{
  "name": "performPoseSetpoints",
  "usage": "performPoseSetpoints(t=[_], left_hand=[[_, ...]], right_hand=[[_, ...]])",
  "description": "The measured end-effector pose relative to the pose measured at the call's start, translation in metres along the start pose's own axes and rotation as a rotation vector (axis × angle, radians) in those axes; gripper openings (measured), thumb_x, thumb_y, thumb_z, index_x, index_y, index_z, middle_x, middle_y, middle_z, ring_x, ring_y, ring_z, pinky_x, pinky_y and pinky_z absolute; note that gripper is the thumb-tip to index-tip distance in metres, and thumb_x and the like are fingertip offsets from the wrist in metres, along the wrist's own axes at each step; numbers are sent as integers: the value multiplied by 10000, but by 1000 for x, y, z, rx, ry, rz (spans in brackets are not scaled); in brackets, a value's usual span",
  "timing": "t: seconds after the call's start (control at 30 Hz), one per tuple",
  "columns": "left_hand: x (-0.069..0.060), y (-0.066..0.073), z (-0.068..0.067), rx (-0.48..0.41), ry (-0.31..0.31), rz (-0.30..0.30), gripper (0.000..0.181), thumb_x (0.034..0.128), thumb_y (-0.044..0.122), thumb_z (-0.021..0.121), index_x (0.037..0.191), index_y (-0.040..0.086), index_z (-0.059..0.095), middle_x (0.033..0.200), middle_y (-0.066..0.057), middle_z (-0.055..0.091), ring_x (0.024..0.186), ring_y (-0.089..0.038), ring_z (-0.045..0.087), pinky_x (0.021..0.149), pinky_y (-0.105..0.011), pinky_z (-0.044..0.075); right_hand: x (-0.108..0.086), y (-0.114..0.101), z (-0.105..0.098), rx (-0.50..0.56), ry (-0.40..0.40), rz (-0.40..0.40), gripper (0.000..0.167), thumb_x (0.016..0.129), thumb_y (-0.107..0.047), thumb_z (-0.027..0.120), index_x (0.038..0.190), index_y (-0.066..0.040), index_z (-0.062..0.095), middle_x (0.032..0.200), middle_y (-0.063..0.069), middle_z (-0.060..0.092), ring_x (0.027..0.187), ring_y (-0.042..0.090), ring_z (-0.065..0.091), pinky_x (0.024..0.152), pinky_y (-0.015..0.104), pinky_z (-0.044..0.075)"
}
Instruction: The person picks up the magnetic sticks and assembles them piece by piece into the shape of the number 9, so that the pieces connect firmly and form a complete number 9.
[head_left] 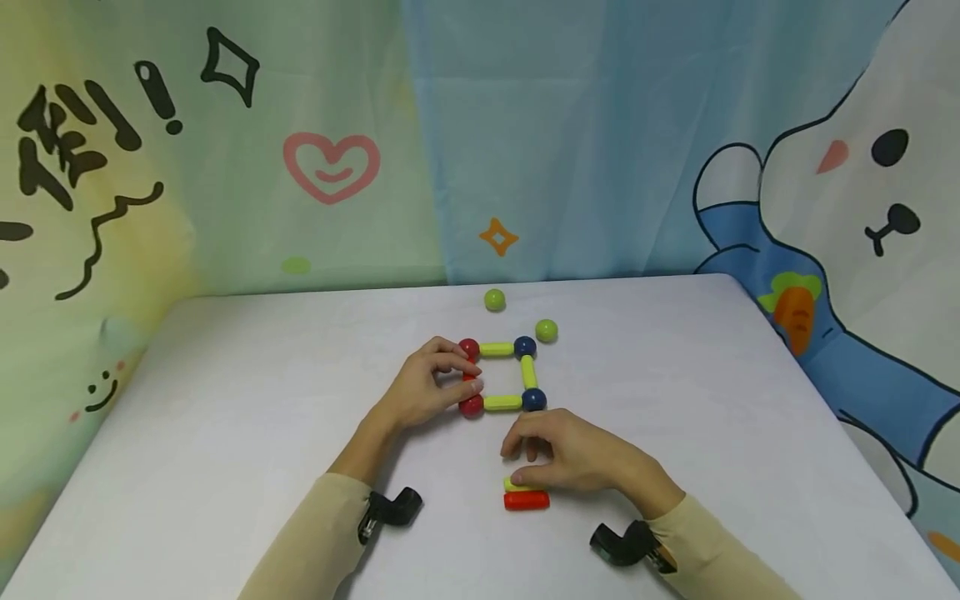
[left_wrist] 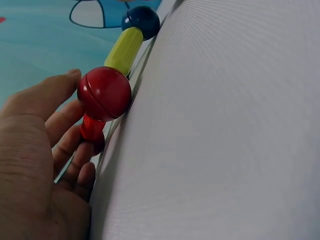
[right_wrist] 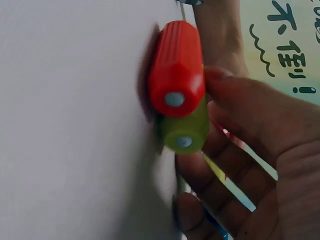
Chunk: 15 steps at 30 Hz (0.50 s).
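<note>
A square of magnetic sticks and balls lies on the table. Three of its sticks are yellow-green (head_left: 502,402); the left one is red (left_wrist: 93,127), partly covered by fingers. Two red balls (left_wrist: 105,93) and two blue balls (head_left: 534,399) form the corners. My left hand (head_left: 427,385) holds the square's left side, thumb at the near red ball and fingers curled by the red stick. My right hand (head_left: 573,454) is over a loose yellow-green stick (right_wrist: 185,132), its thumb touching that stick and its other fingers apart from it. Alongside lies a loose red stick (head_left: 527,501).
Two loose green balls, a farther one (head_left: 494,300) and a nearer one (head_left: 547,331), sit beyond the square. The white table (head_left: 225,417) ends at a printed curtain (head_left: 562,150) behind. Black wrist cameras (head_left: 626,543) are strapped over both sleeves.
</note>
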<state>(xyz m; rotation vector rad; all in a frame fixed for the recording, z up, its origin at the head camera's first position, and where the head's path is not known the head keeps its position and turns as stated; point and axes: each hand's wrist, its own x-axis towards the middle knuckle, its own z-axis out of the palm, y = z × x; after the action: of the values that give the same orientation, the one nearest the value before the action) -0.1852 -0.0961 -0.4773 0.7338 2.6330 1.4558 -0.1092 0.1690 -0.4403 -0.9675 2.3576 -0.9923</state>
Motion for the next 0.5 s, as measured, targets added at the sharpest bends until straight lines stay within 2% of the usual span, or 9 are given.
performPoseSetpoints(t=[0.2,0.33,0.5], left_hand=[[-1,0,-2,-8,-2,-12,219,860,302,838,1034,171,810,1142,47,593,1085,-139,563,922,-378,476],[-1,0,-2,0,1,1,242,852,305,839,1047,166,803,1154,32,586,1085,-146,559,935,-382,482],[-1,2,1,-4,-12,0,278,857,308,821,1089,159,783,1313,-42,525,1225,-195,511,987,-414,481]], right_hand=[[1,1,-1,23,-30,-12,239,886,-283,820,1100,-230,726,1054,-108,694,899,104,615,798,255,523],[1,3,-2,21,-46,-13,223,895,-279,808,1098,-236,726,1048,-110,694,907,100,619,817,258,529],[-2,6,-5,7,-47,-15,195,919,-261,778,1104,-246,719,1049,-119,687,918,99,620,831,262,531]])
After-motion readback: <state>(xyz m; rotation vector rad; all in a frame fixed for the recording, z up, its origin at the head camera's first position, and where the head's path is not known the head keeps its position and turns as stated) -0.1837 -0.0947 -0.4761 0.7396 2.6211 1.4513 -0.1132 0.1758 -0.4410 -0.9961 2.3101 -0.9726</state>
